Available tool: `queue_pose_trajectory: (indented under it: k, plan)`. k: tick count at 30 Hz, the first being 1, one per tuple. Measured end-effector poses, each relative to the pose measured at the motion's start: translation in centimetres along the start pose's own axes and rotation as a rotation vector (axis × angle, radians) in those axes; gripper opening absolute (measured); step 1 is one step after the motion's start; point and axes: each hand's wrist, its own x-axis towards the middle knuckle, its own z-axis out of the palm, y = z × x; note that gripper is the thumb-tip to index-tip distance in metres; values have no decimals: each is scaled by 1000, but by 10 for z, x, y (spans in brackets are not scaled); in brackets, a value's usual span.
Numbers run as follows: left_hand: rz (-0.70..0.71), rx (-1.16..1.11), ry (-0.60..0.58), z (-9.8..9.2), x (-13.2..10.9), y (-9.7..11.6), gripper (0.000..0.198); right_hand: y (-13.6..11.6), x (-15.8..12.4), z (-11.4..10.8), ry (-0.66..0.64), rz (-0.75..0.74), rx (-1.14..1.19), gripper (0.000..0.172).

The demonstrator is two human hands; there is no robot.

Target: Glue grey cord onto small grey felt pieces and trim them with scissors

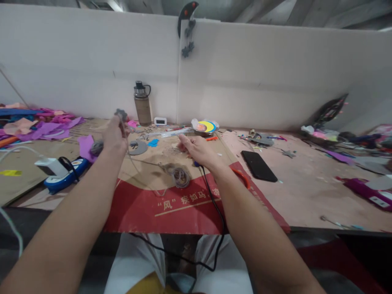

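Grey cutout (pixel 120 112): left of the bottle (pixel 143 107), long axis unclear | my left hand (pixel 114 132): nearer, pinching it | my right hand (pixel 196 148): right of the bottle, fingers curled; I cannot tell its grip.

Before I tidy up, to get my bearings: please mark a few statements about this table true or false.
1. The left hand holds a small grey piece. True.
2. The black rectangular phone lies left of the red-and-brown cardboard sheet. False: the phone lies right of the sheet.
3. The brown black-lidded bottle stands upright. True.
4. The small white display stands left of the bottle. False: the display stands right of it.
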Motion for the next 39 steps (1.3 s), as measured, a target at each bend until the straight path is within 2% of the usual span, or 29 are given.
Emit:
queue_pose_trajectory:
  k: [1,2,4,6,8,10,13,15,17,20,22,25,31,39]
  plan:
    - [-1,-22,20,5,-6,0,14,8,3,2,95,108,-192,51]
    - [-15,-53,27,9,-11,1,15,17,6,5,136,244,-347,46]
    - [-39,-64,-4,15,-21,2,15,32,11,12,20,373,-514,41]
    - [-55,-72,-50,20,-30,2,14,43,13,19,-14,401,-524,31]
    - [-74,-84,-155,22,-38,-2,11,51,15,23,8,428,-487,25]
    - [-121,-95,-242,23,-42,-7,7,55,18,23,45,464,-416,23]
    - [-200,-147,-294,23,-44,-13,10,53,22,19,116,474,-265,25]
    - [-244,-175,-297,22,-45,-14,13,47,24,20,165,435,-163,31]
    - [-292,-178,-283,21,-45,-14,12,38,24,22,255,342,48,34]
    - [-366,-151,-239,21,-46,-12,9,19,20,27,398,111,489,35]
    - [-407,-147,-200,21,-46,-11,7,7,15,28,401,-41,632,33]
    - [-470,-171,-155,23,-45,-10,8,-3,9,29,357,-155,592,25]
    - [-551,-210,-135,27,-47,-4,19,-6,4,30,293,-234,482,16]
    - [-563,-162,-96,28,-48,-1,20,-1,6,36,252,-197,336,21]
